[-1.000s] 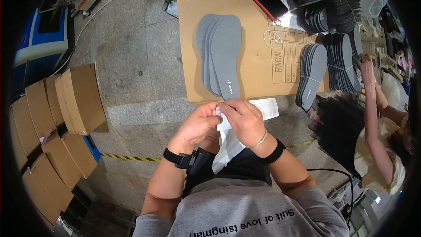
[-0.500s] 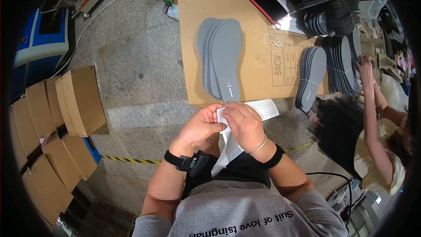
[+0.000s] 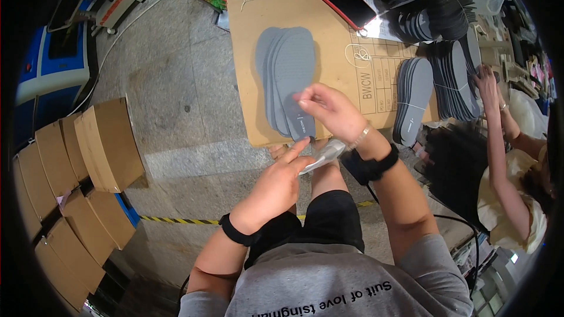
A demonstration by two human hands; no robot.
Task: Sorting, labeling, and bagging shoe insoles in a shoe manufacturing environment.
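Grey insoles [image 3: 285, 76], a fanned stack, lie on a cardboard box [image 3: 332, 44], printed ends toward the wearer. Left hand [image 3: 277, 183]: index finger extended to the top insole's near end, apparently touching it; a whitish strip [image 3: 329, 154] appears gripped under the other fingers. Right hand [image 3: 332, 111]: loosely curled just above the same insole, fingertips blurred; whether they pinch anything cannot be told. State of work: the stack is loose, with no tie visible; whether the insoles bear any piece of the strip is unclear. Rightward, a grey bundle [image 3: 413, 103] and a darker bundle [image 3: 453, 85] are already bound with string. Beyond, a co-worker's hand [image 3: 487, 85] reaches the darker one.
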